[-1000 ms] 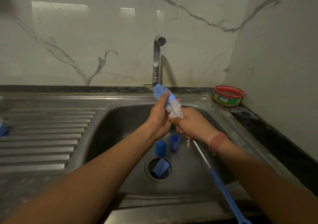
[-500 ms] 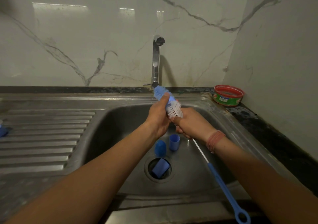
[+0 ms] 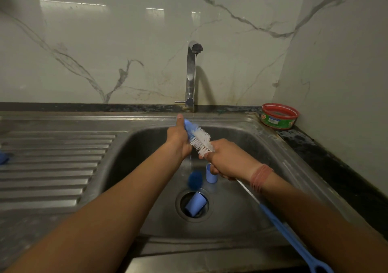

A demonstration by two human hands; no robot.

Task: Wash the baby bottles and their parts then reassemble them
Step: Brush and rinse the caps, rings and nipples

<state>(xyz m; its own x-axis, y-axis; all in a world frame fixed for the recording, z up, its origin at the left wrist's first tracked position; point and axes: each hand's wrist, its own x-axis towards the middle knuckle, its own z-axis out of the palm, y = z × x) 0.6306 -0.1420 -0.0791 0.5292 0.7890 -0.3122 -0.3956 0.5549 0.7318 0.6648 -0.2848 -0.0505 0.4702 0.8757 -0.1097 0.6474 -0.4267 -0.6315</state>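
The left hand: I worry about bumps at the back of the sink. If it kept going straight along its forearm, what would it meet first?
Probably the thin water stream, then the tap behind it. The left hand points up toward them; depth is unclear.

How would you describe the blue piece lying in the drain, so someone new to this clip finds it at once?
Start at the steel sink basin below the tap and look at the round drain opening in its floor. The pale blue cup-shaped piece lies tilted on its side inside that opening. The upright pale blue cup and the dark blue rounded piece both stand on the basin floor behind the drain.
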